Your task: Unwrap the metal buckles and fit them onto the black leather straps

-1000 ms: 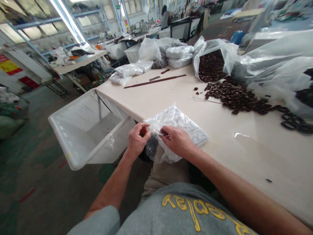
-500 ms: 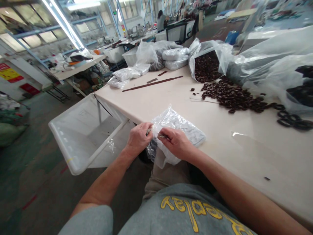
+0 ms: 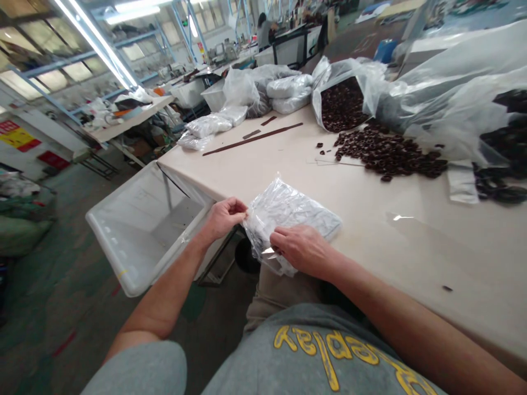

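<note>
A clear plastic bag (image 3: pixel 302 211) with pale, flat contents lies at the near edge of the beige table (image 3: pixel 370 241), its open-looking end hanging over the edge. My left hand (image 3: pixel 226 216) pinches the bag's left corner between thumb and fingers. Lower and to the right, my right hand (image 3: pixel 300 246) is closed around a small shiny metal blade (image 3: pixel 269 252), whose tip sticks out toward the left against the plastic. The blade's handle is hidden in the fingers.
A white bin (image 3: pixel 135 241) stands left of the table. Brown rings (image 3: pixel 387 151) spill from a plastic sack (image 3: pixel 340 104) at the back right. Long brown strip (image 3: pixel 253 139) and filled bags (image 3: pixel 209 126) lie farther back. Another person (image 3: pixel 263 33) is in the distance.
My hands have moved apart, the left one up and leftward, the right one slightly down. The metal blade now shows below my right fingers, and the bag lies flatter.
</note>
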Available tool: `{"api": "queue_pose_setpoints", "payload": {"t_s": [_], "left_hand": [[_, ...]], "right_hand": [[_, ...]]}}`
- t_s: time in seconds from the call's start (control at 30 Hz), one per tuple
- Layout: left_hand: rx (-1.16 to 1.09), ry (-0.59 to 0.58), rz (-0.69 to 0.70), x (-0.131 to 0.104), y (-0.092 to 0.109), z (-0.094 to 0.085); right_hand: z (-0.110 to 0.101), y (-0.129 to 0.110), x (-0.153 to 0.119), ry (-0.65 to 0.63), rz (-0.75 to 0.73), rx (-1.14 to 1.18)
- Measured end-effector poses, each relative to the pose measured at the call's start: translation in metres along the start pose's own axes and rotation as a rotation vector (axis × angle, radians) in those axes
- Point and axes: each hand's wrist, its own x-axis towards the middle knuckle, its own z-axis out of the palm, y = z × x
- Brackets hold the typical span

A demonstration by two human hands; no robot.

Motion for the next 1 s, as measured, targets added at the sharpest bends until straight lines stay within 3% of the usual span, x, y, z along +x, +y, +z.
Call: {"api": "queue_pose_setpoints", "payload": {"t_s": [0.13,0.27,0.4,0.5,0.57,0.63,0.77,1.0], "left_hand": [[0.228,-0.211,0.049,-0.006,0.017,-0.002],[0.61,-0.178,0.104,-0.003,0.034,0.003],[0.846,-0.24,0.133,0.008,0.041,0.011],[1.108,-0.231,0.294,0.007,0.044,0.013],[1.148,-0.178,0.392,0.005,0.041,0.011],[1.023,-0.064,0.391,0.004,0.033,0.008],[0.518,0.187,0.211,0.005,0.004,0.008],[-0.346,0.387,-0.078,-0.002,-0.03,0.027]], "right_hand": [[0.006,0.0,-0.001,0.017,0.054,0.053],[0.008,-0.002,-0.001,0.014,0.076,0.072],[0.007,-0.003,-0.001,0.034,0.059,0.072],[0.004,-0.002,-0.001,0.011,0.068,0.082],[0.002,-0.001,-0.001,0.01,0.08,0.099],[0.001,0.001,0.0,0.032,0.093,0.12],[0.001,0.005,0.001,0.059,0.06,0.169],[0.004,0.006,0.001,0.069,0.042,0.261]]}}
